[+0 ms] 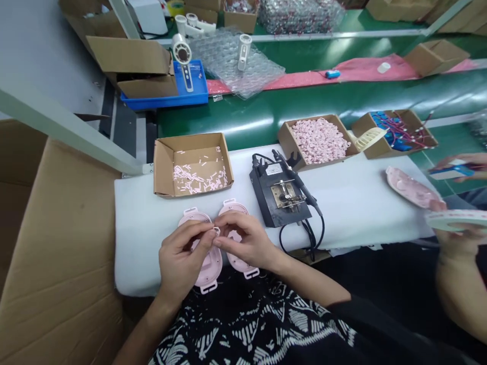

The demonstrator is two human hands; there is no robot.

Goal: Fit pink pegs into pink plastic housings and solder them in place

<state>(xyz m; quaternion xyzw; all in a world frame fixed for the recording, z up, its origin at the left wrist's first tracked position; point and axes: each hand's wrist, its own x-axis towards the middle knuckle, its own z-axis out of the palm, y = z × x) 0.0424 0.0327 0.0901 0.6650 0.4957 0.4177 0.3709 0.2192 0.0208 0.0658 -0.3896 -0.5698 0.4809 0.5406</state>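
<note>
White padded bench (361, 197), glossy green conveyor belt (266, 111), big cardboard carton (57, 243), perhaps grey floor (38, 50)

bright, even overhead light. soft white glare streaks on green conveyor belt (243, 114); white surface (357, 197) nearly blown out. faint short shadows under left hand (181, 257) and right hand (245, 242). small white part (216, 231) pinched between both hands' fingers sharp. edges bent by wide lens; co-worker's forearm (458, 289) at right blurred.

both hands (216, 243) fingertip to fingertip, pinching
</note>
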